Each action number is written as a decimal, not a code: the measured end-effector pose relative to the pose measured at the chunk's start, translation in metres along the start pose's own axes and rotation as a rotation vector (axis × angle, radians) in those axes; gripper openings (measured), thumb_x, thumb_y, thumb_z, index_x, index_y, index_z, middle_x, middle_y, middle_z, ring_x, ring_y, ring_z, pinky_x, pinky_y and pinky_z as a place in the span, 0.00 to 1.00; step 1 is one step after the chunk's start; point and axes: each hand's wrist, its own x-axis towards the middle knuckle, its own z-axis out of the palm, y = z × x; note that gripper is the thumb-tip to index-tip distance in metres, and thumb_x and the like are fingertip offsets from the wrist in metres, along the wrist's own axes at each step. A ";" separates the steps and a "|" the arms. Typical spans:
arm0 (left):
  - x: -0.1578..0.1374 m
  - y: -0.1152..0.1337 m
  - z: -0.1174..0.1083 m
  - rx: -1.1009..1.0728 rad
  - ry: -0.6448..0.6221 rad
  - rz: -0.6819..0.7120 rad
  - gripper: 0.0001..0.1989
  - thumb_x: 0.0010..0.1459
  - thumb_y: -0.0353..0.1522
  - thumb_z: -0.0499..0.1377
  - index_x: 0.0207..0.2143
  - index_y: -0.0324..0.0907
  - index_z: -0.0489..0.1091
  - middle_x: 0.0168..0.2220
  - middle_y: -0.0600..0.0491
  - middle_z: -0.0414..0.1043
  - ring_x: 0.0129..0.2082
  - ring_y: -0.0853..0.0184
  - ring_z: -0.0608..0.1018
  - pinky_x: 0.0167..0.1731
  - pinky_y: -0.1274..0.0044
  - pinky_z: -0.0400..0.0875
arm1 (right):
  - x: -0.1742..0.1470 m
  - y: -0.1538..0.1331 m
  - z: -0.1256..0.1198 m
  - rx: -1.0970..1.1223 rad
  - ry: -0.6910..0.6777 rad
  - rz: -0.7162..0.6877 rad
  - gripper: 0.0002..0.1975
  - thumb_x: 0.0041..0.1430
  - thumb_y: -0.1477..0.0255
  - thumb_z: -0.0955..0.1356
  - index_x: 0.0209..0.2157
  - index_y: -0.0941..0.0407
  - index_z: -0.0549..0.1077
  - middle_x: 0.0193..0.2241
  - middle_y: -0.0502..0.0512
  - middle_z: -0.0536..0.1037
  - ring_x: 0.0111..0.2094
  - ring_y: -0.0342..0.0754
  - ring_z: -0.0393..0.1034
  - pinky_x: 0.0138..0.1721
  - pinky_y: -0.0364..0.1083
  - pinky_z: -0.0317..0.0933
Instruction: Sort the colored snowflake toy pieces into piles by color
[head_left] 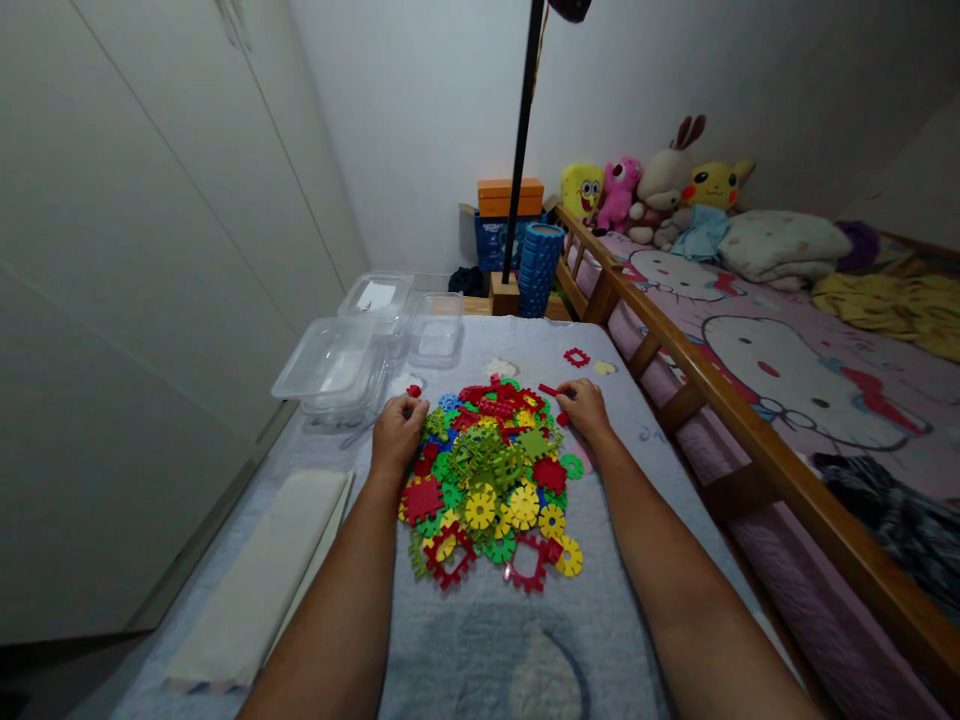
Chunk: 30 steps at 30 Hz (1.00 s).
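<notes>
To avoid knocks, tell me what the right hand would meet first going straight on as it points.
Probably the pile, at its far right edge: the right hand points left toward it. Depth is unclear.

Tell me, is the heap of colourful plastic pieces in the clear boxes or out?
Out: the heap lies on the grey cloth, between the left hand and right hand; the clear boxes stand apart.

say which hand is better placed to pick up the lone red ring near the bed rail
The right hand, probably: it is nearer the red ring, while the left hand is across the plastic pieces. The right seems to hold a red strip, which may need setting down first.
</notes>
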 end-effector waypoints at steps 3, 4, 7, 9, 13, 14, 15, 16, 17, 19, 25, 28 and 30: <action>0.000 0.001 0.000 0.009 0.006 0.025 0.17 0.59 0.46 0.55 0.24 0.45 0.67 0.31 0.53 0.72 0.36 0.63 0.75 0.43 0.73 0.69 | 0.004 0.000 -0.004 0.068 0.014 0.015 0.08 0.53 0.69 0.68 0.32 0.55 0.80 0.33 0.54 0.79 0.38 0.50 0.70 0.46 0.47 0.62; 0.000 0.001 -0.001 0.012 0.007 0.035 0.17 0.59 0.45 0.54 0.23 0.45 0.66 0.31 0.52 0.72 0.36 0.63 0.74 0.43 0.73 0.69 | 0.006 0.000 -0.005 0.096 0.025 0.032 0.08 0.53 0.70 0.67 0.31 0.55 0.79 0.32 0.54 0.79 0.36 0.50 0.70 0.44 0.47 0.62; 0.001 0.001 0.000 0.014 0.018 0.031 0.18 0.60 0.45 0.53 0.22 0.45 0.64 0.29 0.53 0.70 0.34 0.64 0.73 0.40 0.74 0.69 | 0.016 0.003 -0.010 0.141 0.092 0.102 0.09 0.53 0.72 0.66 0.32 0.57 0.78 0.30 0.55 0.78 0.34 0.50 0.71 0.41 0.47 0.63; 0.001 0.000 0.001 -0.009 0.033 0.001 0.15 0.60 0.44 0.53 0.26 0.45 0.65 0.28 0.54 0.70 0.33 0.65 0.73 0.39 0.74 0.68 | 0.025 0.007 -0.011 0.132 0.147 0.145 0.09 0.53 0.73 0.65 0.32 0.58 0.78 0.31 0.56 0.79 0.35 0.51 0.72 0.41 0.48 0.63; 0.003 -0.003 0.005 -0.074 0.024 -0.008 0.10 0.55 0.39 0.56 0.35 0.43 0.69 0.36 0.52 0.75 0.37 0.63 0.77 0.43 0.72 0.70 | 0.042 0.016 -0.008 0.089 0.217 0.225 0.10 0.52 0.75 0.65 0.33 0.59 0.78 0.34 0.59 0.80 0.37 0.53 0.73 0.42 0.49 0.64; 0.003 -0.004 0.005 -0.076 0.015 -0.002 0.10 0.55 0.39 0.56 0.36 0.43 0.70 0.38 0.51 0.76 0.39 0.62 0.77 0.44 0.72 0.70 | 0.046 0.017 -0.006 0.079 0.229 0.243 0.10 0.51 0.75 0.65 0.33 0.58 0.78 0.33 0.59 0.80 0.36 0.53 0.73 0.42 0.49 0.64; 0.003 -0.005 0.006 -0.070 0.005 0.003 0.11 0.54 0.39 0.57 0.37 0.43 0.70 0.39 0.50 0.76 0.40 0.61 0.78 0.45 0.71 0.70 | 0.049 0.019 -0.004 0.069 0.242 0.262 0.10 0.51 0.75 0.65 0.32 0.57 0.78 0.32 0.59 0.80 0.36 0.53 0.72 0.41 0.49 0.64; 0.003 -0.006 0.006 -0.060 -0.003 0.005 0.11 0.54 0.39 0.57 0.37 0.43 0.70 0.39 0.49 0.77 0.40 0.61 0.78 0.46 0.70 0.71 | 0.052 0.019 -0.002 0.061 0.254 0.279 0.09 0.50 0.75 0.65 0.31 0.57 0.78 0.32 0.59 0.81 0.35 0.53 0.72 0.41 0.48 0.64; 0.003 -0.006 0.006 -0.050 -0.008 0.006 0.11 0.54 0.39 0.57 0.37 0.43 0.71 0.39 0.49 0.77 0.40 0.61 0.78 0.46 0.70 0.71 | 0.054 0.020 0.000 0.053 0.266 0.295 0.09 0.49 0.75 0.66 0.31 0.56 0.78 0.31 0.58 0.81 0.35 0.53 0.72 0.41 0.48 0.64; 0.003 -0.006 0.005 -0.032 -0.013 0.008 0.12 0.55 0.39 0.56 0.38 0.43 0.71 0.39 0.49 0.77 0.40 0.60 0.78 0.47 0.69 0.71 | 0.057 0.020 0.003 0.043 0.285 0.318 0.09 0.48 0.75 0.66 0.30 0.55 0.78 0.31 0.58 0.81 0.35 0.52 0.72 0.40 0.47 0.64; 0.003 -0.005 0.004 0.009 -0.013 0.019 0.11 0.55 0.39 0.56 0.37 0.43 0.72 0.39 0.49 0.77 0.41 0.60 0.78 0.47 0.69 0.70 | 0.057 0.018 0.003 0.079 0.288 0.354 0.13 0.47 0.75 0.65 0.35 0.55 0.78 0.34 0.58 0.81 0.36 0.53 0.72 0.41 0.48 0.64; 0.003 -0.003 0.003 0.012 -0.013 0.022 0.11 0.55 0.39 0.56 0.37 0.43 0.72 0.39 0.50 0.77 0.41 0.60 0.78 0.47 0.70 0.70 | 0.051 0.018 -0.001 0.202 0.270 0.316 0.15 0.47 0.73 0.65 0.37 0.56 0.77 0.32 0.57 0.80 0.35 0.52 0.71 0.42 0.48 0.65; 0.003 -0.003 0.003 0.016 -0.014 0.023 0.11 0.55 0.39 0.56 0.35 0.43 0.72 0.38 0.50 0.77 0.41 0.60 0.77 0.46 0.70 0.70 | 0.044 0.019 -0.006 0.313 0.229 0.276 0.14 0.46 0.71 0.66 0.37 0.56 0.76 0.33 0.56 0.79 0.36 0.51 0.71 0.43 0.49 0.66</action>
